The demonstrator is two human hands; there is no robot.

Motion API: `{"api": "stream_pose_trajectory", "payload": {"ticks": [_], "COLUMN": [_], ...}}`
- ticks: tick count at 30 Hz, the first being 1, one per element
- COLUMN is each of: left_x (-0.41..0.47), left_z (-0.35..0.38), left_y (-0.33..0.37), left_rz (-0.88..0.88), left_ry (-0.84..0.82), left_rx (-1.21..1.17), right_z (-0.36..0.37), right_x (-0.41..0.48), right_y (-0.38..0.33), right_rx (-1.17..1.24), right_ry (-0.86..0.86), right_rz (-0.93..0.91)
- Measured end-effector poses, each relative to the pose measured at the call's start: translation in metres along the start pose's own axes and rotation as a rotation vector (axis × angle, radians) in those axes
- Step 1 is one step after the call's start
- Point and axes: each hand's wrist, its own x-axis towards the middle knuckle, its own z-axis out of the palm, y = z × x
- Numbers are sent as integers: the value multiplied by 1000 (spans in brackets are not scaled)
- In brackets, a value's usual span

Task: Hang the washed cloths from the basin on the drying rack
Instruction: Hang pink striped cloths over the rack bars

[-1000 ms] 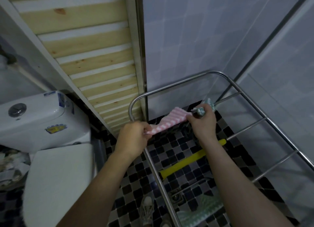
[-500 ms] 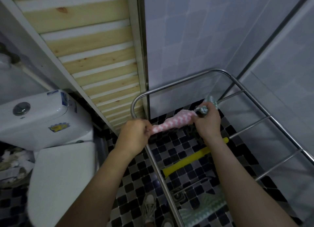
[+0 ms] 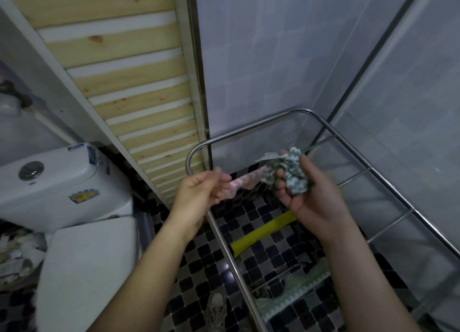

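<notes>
Pink cloth (image 3: 245, 186) held taut beside rack's (image 3: 227, 254) left rail.

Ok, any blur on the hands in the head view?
Head view: dim light; the left hand and the pink-and-white cloth it pinches are motion-blurred; the right hand and its crumpled green-and-white cloth look sharper; highlights glint on the steel drying rack.

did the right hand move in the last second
Yes. The right hand, gripping the green cloth, rolled palm up and shifted right, now covering the far end of the yellow handle on the floor.
</notes>
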Motion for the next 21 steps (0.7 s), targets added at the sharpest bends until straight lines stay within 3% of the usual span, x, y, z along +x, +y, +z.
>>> {"api": "stream_pose_trajectory", "payload": {"ticks": [1,3,8,13,16,21], "left_x": [-12,-27,-58,-90,-104,-133], "left_z": [6,14,39,56,58,61], "left_y": [6,10,14,15,19,29], "left_rz": [-69,-133,-104,18,-44,-84], "left_ry": [-65,-144,-279,-200,-177,-247], "left_rx": [-214,-402,-255,-270,-399,-404], "right_z": [1,2,9,7,4,-13], "right_x": [-11,-24,-55,-87,-100,-133], "right_y": [-1,2,6,13,18,19], "right_rx": [54,122,221,159,39,-557], "right_ry": [-77,-178,-301,-318,-243,-21], "right_rz": [38,75,136,143,149,-74]}}
